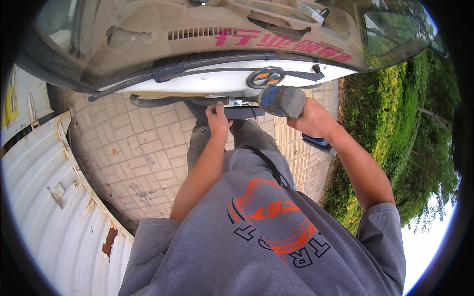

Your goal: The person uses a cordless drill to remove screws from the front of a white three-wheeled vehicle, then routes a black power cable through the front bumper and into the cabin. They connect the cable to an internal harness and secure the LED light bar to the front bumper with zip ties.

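Your right grip (316, 119) is clenched round the handle of the driver (282, 101), a blue and dark power tool with a worn grey rear end. Driver sits just below the vehicle's white panel (212, 79), nose pointing left toward your other hand. Its battery (318, 143) shows below your fist.

Left grip (217, 119): raised, fingers bent, up at the small white piece (233, 102) ahead of the driver's nose. Can't tell if you're pinching anything there or just touching; too small and partly covered.

Dark bar (160, 102) runs left from that spot, under the panel's edge. Ribbed dark strip (242, 112) just below the white piece, in front of your legs.

On the panel: oval badge (265, 77), black with orange, right above the driver. Wiper (123, 88) lies along the base of the windshield (197, 49), which carries pink lettering (286, 43).

You're standing on paving (143, 153). White corrugated sheet (54, 197), rusted through in one spot, to your left. Hedge (395, 103) to your right, well apart from the driver.
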Motion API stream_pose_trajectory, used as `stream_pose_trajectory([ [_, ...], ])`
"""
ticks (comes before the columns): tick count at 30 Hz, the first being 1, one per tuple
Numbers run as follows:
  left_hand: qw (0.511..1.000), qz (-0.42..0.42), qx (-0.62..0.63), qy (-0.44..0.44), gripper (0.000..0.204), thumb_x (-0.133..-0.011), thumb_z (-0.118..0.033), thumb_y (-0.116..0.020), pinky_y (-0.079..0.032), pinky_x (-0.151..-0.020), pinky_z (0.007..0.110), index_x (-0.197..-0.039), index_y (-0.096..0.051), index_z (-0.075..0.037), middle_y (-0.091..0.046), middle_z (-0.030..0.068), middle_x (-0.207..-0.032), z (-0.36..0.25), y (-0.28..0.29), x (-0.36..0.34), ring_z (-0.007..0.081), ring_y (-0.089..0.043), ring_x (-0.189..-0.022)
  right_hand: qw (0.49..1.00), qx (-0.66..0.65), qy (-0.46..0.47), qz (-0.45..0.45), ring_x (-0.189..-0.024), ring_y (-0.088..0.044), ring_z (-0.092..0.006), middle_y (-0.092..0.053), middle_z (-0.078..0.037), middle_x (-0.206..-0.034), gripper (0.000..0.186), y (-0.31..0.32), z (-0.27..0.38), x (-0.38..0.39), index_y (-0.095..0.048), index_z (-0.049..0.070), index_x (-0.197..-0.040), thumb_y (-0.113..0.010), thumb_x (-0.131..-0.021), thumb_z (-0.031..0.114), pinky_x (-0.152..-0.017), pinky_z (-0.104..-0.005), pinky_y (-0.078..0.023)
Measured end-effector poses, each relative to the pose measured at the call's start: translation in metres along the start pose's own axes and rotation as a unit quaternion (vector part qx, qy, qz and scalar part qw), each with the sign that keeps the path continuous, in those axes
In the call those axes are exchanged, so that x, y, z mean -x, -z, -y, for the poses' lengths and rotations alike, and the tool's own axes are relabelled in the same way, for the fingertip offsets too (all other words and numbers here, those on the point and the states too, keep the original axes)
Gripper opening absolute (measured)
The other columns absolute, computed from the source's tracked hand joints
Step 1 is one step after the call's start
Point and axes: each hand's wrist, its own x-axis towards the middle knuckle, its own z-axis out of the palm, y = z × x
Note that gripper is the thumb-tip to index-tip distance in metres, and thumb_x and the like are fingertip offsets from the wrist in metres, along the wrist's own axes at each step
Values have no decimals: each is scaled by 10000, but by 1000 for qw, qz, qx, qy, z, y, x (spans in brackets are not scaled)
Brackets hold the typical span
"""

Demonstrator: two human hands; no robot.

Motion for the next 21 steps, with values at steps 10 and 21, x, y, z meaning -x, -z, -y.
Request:
stream_pose_trajectory([
  [10,1000,4,-15,-5,561,-905,-479,-580,-513,-840,463,-1276,-372,-113,-499,92,-1172,-3,1,1,243,-546,-966,998,55,15,32,-869,-633,-432,-646,-291,-858,297,10,-11,1,-658,-46,-883,-701,-707,189,-768,-447,-507],
  [21,998,26,-49,5,623,-893,-516,-579,-506,-861,446,-1323,-352,-126,-487,113,-1226,-9,4,6,276,-530,-1004,998,-57,-2,4,-619,-593,-307,-600,-231,-673,288,5,-20,21,-621,-95,-827,-676,-712,162,-646,-392,-487],
])
